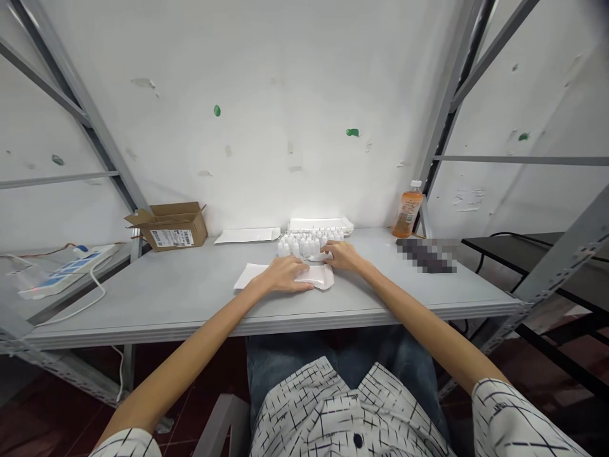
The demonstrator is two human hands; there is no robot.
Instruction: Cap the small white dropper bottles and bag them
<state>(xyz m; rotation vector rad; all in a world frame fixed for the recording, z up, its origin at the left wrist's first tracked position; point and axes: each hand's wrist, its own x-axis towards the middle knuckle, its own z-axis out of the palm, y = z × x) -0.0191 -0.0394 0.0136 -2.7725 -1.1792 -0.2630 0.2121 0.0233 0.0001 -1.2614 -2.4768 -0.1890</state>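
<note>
White padded envelopes (321, 277) lie near the table's front edge, partly overlapping. My left hand (287, 275) rests over them, its fingers stretched out and its thumb pointing right along the near side. Just behind stands a tight group of small white bottles (304, 246) with narrow tips. My right hand (343, 255) is at the right front corner of this group, its fingers bent together at a small white thing too small to name. Behind the bottles lies a stack of white envelopes (321, 224), and another flat white envelope (247, 235) lies left of it.
An open cardboard box (176, 226) with a label stands at the back left. At the back right is a bottle of orange drink (408, 209), with a blurred dark item (427, 255) before it. A power strip (71, 271) lies far left. Metal shelf posts flank the grey table (190, 292).
</note>
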